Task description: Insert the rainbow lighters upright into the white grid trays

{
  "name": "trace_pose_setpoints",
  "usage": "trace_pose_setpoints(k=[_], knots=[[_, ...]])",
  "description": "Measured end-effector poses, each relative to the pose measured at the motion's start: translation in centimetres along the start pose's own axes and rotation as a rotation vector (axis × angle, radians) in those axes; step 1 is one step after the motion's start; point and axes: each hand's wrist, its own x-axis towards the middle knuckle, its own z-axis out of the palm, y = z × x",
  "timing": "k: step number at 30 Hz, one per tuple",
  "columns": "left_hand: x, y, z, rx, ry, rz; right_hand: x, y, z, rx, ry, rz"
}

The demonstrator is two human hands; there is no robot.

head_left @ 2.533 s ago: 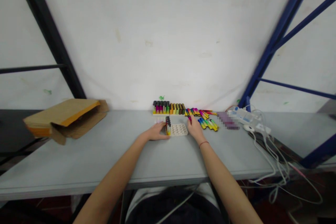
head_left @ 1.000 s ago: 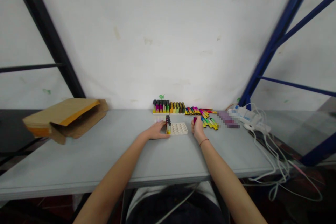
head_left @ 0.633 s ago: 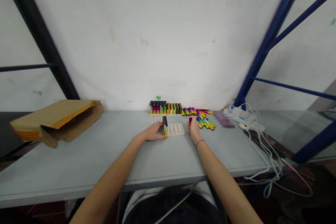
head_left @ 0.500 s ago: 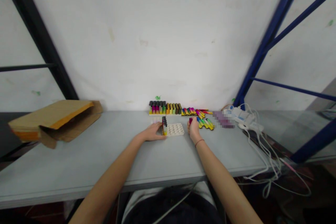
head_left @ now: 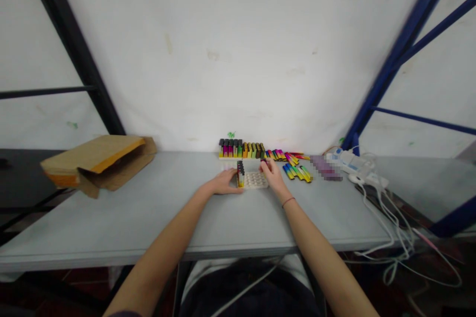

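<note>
A white tray [head_left: 256, 181] with rows of round holes lies on the grey table in front of me. Along its left end stands a row of lighters [head_left: 241, 174] with dark tops. My left hand [head_left: 222, 183] grips that end, its thumb along the near edge and its fingers behind. Over the tray's right end, my right hand [head_left: 273, 176] is closed on a dark reddish-purple lighter [head_left: 264, 161]; fingers partly cover it. Just right of this hand lie several loose lighters [head_left: 297, 173] in blue, green and yellow.
Against the wall stand a tray of black-topped lighters [head_left: 231, 148] and a group of yellowish ones [head_left: 253, 150]. More loose lighters [head_left: 277, 154] lie beside them. An opened cardboard box [head_left: 96, 158] sits left; a power strip [head_left: 347, 162] with tangled white cables [head_left: 386, 218] lies right.
My right hand has moved left with the lighter, from beside the loose lighters to the tray's right end. My left hand stays at the tray. The whole view has shifted slightly.
</note>
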Motion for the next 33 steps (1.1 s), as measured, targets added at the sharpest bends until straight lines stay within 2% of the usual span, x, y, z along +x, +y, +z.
trace_pose_setpoints(k=[3, 11, 20, 23, 25, 26, 30, 33], knots=[[0.1, -0.1, 0.0, -0.010, 0.003, 0.014, -0.3, -0.4, 0.3, -0.074, -0.067, -0.147], [0.1, -0.4, 0.0, 0.007, -0.032, 0.039, -0.3, 1.4, 1.4, -0.151, -0.177, -0.269], [0.0, -0.2, -0.1, 0.016, -0.030, 0.027, 0.4, 1.2, 2.7, -0.608, -0.247, -0.394], [0.0, -0.3, -0.1, 0.008, -0.018, 0.033, 0.8, 1.1, 2.0, -0.698, -0.285, -0.449], [0.0, -0.4, -0.1, 0.003, -0.013, 0.024, 1.0, 1.0, 0.7, -0.804, -0.218, -0.409], [0.0, -0.4, -0.1, 0.003, -0.015, 0.016, 1.1, 0.9, -0.2, -0.885, -0.144, -0.350], [0.1, -0.5, -0.1, 0.013, -0.036, -0.012, 1.3, 1.0, -4.1, -1.226, 0.190, 0.000], [0.2, -0.6, 0.0, 0.016, -0.039, -0.016, 1.4, 1.3, -5.6, -1.322, 0.221, 0.171]])
